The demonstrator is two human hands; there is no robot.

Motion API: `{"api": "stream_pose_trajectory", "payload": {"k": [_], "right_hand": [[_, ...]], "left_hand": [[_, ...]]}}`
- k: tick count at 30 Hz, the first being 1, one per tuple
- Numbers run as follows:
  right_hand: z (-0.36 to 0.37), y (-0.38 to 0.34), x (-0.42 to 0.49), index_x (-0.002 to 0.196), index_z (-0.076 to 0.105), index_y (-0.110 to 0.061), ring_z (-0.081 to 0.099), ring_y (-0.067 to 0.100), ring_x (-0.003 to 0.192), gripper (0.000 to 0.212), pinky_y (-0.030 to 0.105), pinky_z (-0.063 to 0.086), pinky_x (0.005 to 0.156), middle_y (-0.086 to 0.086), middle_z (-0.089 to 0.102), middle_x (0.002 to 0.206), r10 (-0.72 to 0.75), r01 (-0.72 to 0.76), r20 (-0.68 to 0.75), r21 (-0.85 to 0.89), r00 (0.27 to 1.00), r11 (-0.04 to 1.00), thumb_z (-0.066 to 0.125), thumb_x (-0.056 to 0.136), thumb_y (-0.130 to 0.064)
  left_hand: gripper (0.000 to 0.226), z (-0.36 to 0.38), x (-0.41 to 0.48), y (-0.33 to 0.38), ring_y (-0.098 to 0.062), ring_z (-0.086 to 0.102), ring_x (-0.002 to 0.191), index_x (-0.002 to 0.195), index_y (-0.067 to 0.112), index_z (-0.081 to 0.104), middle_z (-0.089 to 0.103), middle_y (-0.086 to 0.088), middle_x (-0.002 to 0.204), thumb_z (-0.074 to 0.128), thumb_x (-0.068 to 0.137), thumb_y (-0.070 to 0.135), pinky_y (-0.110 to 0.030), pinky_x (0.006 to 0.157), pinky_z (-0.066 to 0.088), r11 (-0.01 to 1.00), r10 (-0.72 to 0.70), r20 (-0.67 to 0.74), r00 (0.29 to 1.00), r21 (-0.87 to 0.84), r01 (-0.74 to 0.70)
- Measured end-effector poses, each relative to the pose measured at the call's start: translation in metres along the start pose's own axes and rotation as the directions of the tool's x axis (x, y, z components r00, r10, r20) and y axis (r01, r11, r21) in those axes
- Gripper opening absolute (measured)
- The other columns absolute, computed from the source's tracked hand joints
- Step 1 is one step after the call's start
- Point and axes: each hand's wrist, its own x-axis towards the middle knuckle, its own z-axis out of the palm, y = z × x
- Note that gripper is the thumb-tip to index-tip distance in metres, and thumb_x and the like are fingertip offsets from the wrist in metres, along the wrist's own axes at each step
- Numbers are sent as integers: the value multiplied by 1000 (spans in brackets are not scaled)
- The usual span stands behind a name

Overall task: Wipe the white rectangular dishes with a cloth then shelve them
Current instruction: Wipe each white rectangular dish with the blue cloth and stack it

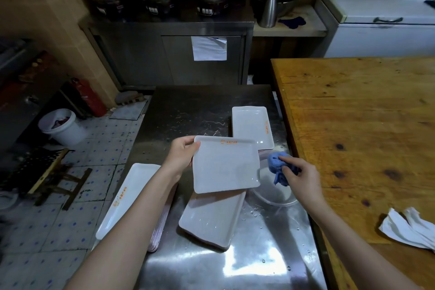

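Observation:
My left hand (182,155) grips the left edge of a white rectangular dish (224,166) and holds it above the steel table (188,110). My right hand (300,178) holds a bunched blue cloth (277,165) just right of that dish, apart from it. Under the held dish lies a small stack of white dishes (211,219). Another stack of dishes (251,126) sits further back. A long stack (128,198) lies by the table's left edge, partly hidden by my left forearm.
A clear bowl (274,192) sits under my right hand. The wooden table (357,113) on the right carries a white rag (409,228). On the floor at left are a white bucket (62,127), a red extinguisher (90,97) and a wooden stool (58,183). Steel cabinet with pots behind.

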Motion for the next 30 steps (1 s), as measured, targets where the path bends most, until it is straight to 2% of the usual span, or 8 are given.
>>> {"api": "stream_pose_trajectory", "payload": {"k": [3, 7, 14, 19, 23, 26, 29, 30], "right_hand": [[3, -4, -1, 104, 70, -14, 60, 14, 89, 27, 31, 52, 80, 0, 63, 96, -23, 23, 8, -10, 1000, 1000, 60, 85, 2], [5, -8, -2, 104, 70, -11, 57, 9, 86, 27, 18, 45, 75, 0, 63, 95, -69, 70, 18, -38, 997, 997, 60, 84, 4], [8, -7, -1, 105, 70, -16, 58, 13, 96, 27, 32, 50, 84, -3, 65, 100, -77, 79, 26, -77, 997, 994, 62, 84, -1], [5, -8, -4, 105, 70, -13, 57, 11, 94, 25, 21, 45, 80, 2, 65, 102, -54, 55, 21, -36, 998, 998, 61, 85, 1], [3, -7, -5, 106, 69, -12, 58, 14, 95, 27, 22, 48, 81, 3, 64, 104, -32, 32, -7, -13, 999, 999, 60, 85, 2], [4, -9, -6, 106, 69, -13, 58, 13, 93, 27, 13, 45, 76, 3, 63, 102, -28, 28, -28, -17, 999, 999, 60, 85, 2], [9, -14, -8, 106, 69, -15, 59, 12, 94, 27, 17, 47, 79, 0, 64, 101, -38, 36, -46, -48, 998, 998, 61, 85, -1], [12, -17, -9, 106, 69, -15, 59, 11, 94, 27, 12, 45, 79, -1, 65, 101, -39, 37, -40, -47, 998, 998, 61, 85, -1]], "left_hand": [[17, 1, -2, 0, -10, 65, 85, 102, 21, 63, 68, 3, 92, 48, 100, 14, -25, 67, 53, 1000, 14, -20, 1000, 16, -14], [19, 4, -6, 1, -15, 67, 88, 101, 20, 66, 70, -2, 96, 48, 99, 13, -30, 74, 55, 999, 37, -15, 999, 8, -37], [19, 15, -13, 5, -15, 69, 91, 108, 15, 66, 71, -2, 99, 50, 98, 13, -27, 74, 56, 998, 57, 43, 997, -7, -57], [20, 25, -19, 8, -18, 70, 92, 107, 17, 66, 72, -5, 102, 50, 99, 13, -37, 81, 58, 996, 76, 154, 985, 22, -81], [22, 36, -23, 11, -10, 72, 79, 109, 15, 67, 73, -2, 93, 48, 99, 9, -33, 73, 58, 995, 100, 197, 975, 6, -103], [24, 45, -26, 14, -11, 71, 76, 110, 12, 67, 74, -3, 91, 46, 99, 9, -35, 70, 57, 994, 106, 213, 971, -9, -107], [24, 55, -27, 15, -7, 70, 71, 111, 13, 66, 72, 1, 88, 46, 99, 8, -28, 62, 56, 995, 102, 222, 970, -11, -102], [24, 59, -28, 16, -7, 70, 70, 111, 12, 66, 72, 1, 88, 46, 99, 8, -25, 60, 55, 995, 95, 221, 971, -11, -95]]}}
